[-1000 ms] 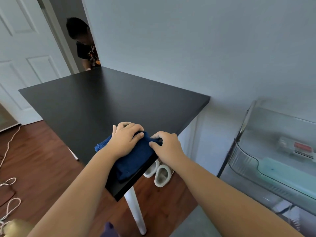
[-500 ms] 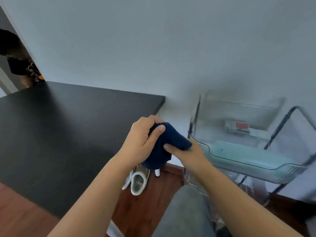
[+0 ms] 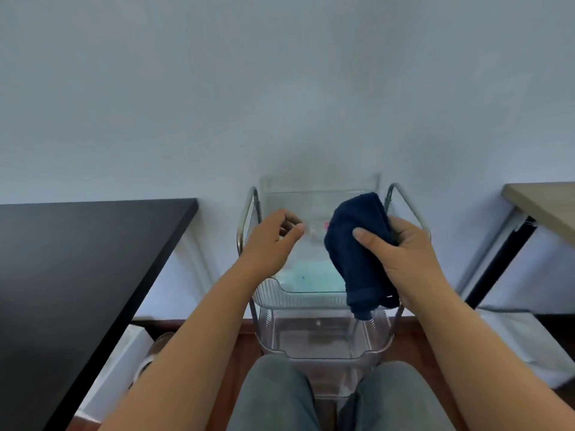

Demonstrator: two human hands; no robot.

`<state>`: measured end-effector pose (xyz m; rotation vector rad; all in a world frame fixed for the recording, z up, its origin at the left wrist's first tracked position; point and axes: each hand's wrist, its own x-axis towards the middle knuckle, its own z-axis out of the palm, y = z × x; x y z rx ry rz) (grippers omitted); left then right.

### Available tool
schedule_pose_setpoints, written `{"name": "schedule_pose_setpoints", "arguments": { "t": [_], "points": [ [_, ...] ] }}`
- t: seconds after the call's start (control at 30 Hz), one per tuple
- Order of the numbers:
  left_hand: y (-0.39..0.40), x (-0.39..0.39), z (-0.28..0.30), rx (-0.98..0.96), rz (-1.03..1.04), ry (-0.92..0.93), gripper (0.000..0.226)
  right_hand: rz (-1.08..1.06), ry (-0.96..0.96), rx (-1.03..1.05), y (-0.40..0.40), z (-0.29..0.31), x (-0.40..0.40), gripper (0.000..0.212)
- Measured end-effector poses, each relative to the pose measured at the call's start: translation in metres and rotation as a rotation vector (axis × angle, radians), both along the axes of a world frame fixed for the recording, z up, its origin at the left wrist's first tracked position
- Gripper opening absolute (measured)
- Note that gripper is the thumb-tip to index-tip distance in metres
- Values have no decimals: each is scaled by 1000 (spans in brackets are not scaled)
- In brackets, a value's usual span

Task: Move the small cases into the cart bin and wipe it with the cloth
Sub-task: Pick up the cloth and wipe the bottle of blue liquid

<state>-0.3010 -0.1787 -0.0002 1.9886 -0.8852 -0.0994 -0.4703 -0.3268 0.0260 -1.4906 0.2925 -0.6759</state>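
Note:
My right hand (image 3: 404,259) grips a folded dark blue cloth (image 3: 357,250) and holds it above the right side of the clear top bin (image 3: 298,298) of a cart. My left hand (image 3: 270,244) hovers over the bin's left side, fingers loosely curled, holding nothing. Inside the bin lies a pale teal case (image 3: 311,276) near the front. A small clear case with a red mark (image 3: 319,228) sits further back, partly hidden by the cloth.
A black table (image 3: 77,275) stands to the left of the cart and a light wooden table (image 3: 544,206) to the right. The cart has metal side rails (image 3: 249,213) and a lower clear bin (image 3: 323,340). My knees are just in front of it.
The view swung right from the black table to the cart. The cloth left the table and passed fully into my right hand. My left hand let go and now hovers over the bin.

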Motion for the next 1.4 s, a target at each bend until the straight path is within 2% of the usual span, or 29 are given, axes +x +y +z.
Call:
{"name": "schedule_pose_setpoints", "arguments": {
  "t": [0.17, 0.23, 0.33, 0.47, 0.57, 0.73, 0.97, 1.1, 1.23, 1.33, 1.4],
  "points": [
    [-14, 34, -18, 965, -155, 25, 54, -123, 5, 135, -43, -2, -11, 22],
    [-21, 38, -18, 1165, -195, -24, 64, -143, 10, 176, -53, -5, -11, 20],
    [-31, 41, -17, 1306, -254, -88, 72, -144, 30, 228, -64, -13, -10, 18],
    [-33, 47, -27, 1224, -243, 95, 73, -105, 59, 353, -72, -23, -8, 18],
    [-32, 53, -37, 1159, -220, 87, 65, -103, 65, 445, -76, -28, -8, 24],
    [-29, 58, -33, 968, -142, 44, 64, -85, 59, 493, -79, -29, -5, 25],
    [-13, 53, 15, 684, -114, -7, 56, -69, 54, 376, -66, -19, 14, 31],
    [-18, 34, 44, 426, -149, -9, 48, -11, 66, 262, -39, -9, 37, 28],
    [-26, 16, 52, 254, -95, -138, 45, -85, 59, 93, -13, -5, 56, 21],
    [-23, 12, 50, 150, -24, -168, 44, -80, -19, 108, -5, -8, 59, 21],
    [-21, 9, 49, 95, 15, -189, 46, -25, -45, 137, -2, -12, 57, 30]
  ]
}}
